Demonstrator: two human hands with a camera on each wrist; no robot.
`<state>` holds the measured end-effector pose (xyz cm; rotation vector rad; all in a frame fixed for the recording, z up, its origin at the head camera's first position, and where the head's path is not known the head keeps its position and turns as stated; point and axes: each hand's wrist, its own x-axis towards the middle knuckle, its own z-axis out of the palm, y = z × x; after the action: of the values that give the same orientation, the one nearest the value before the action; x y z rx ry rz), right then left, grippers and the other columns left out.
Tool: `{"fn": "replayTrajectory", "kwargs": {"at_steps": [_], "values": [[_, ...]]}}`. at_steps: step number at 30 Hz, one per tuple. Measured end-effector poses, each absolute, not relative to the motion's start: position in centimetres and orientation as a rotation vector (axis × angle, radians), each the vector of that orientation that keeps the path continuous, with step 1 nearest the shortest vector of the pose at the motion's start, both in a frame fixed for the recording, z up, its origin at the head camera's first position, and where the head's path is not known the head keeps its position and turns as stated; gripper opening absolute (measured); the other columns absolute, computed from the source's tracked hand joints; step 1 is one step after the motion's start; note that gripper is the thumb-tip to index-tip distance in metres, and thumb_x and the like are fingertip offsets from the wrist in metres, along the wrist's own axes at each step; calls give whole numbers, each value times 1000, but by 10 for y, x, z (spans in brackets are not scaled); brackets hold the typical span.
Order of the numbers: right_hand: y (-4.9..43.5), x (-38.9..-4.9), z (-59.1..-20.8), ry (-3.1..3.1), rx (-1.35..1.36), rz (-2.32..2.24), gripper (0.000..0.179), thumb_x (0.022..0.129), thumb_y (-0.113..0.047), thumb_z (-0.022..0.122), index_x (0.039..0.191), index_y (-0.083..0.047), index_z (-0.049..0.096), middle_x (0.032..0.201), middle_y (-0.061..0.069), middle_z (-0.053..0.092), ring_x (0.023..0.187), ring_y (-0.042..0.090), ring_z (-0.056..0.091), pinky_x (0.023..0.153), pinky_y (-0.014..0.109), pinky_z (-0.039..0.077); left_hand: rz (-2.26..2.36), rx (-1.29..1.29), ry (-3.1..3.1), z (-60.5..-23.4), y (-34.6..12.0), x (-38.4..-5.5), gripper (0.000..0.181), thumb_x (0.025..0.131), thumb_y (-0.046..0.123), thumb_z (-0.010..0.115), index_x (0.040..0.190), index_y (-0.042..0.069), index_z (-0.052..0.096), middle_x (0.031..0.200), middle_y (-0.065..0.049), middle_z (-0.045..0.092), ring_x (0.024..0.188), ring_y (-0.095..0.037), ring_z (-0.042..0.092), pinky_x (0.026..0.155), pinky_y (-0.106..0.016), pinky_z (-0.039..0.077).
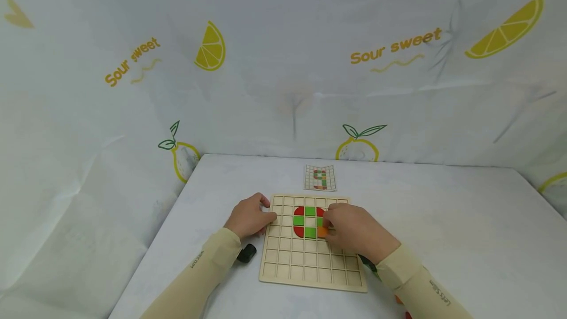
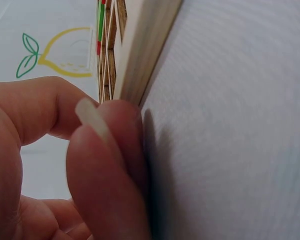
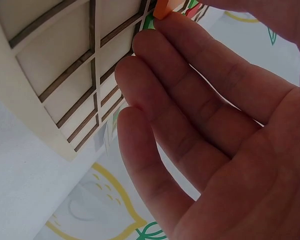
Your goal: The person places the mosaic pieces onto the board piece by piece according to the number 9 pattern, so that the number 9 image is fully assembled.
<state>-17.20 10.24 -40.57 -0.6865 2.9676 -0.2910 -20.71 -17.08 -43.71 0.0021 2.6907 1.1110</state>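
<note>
A pale wooden grid board (image 1: pixel 312 274) lies on the table, with green square tiles (image 1: pixel 310 211) and red rounded tiles (image 1: pixel 299 232) set in a ring in its cells. My right hand (image 1: pixel 354 225) is over the board's right side and pinches an orange tile (image 1: pixel 322 232) at the ring's lower right corner. In the right wrist view the orange tile (image 3: pixel 163 7) shows at the index fingertip, the other fingers reaching out beside it. At the board's left edge my left hand (image 1: pixel 249 216) grips the rim, thumb over the top and fingertips against the side (image 2: pixel 125 117).
A small printed card (image 1: pixel 320 177) with a coloured grid pattern lies behind the board. A black object (image 1: pixel 247 253) sits left of the board. Near the right sleeve, partly hidden, are an orange piece (image 1: pixel 398 300) and a red piece (image 1: pixel 408 315). A lemon-printed cloth (image 1: pixel 283 63) hangs behind the table.
</note>
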Motion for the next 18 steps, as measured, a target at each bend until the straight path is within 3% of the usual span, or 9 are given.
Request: {"fn": "replayTrajectory", "kwargs": {"at_steps": [18], "values": [[99,-170,-401,2953,-674,-259,5,88,-11,83,88,-15,79,85,-7,63,76,11,52,72,32,51,1099,8,2694,-436,-170,-208,30,96,28,75,118,11,64,60,0,63,49,-14,58,57,-29,47]]}}
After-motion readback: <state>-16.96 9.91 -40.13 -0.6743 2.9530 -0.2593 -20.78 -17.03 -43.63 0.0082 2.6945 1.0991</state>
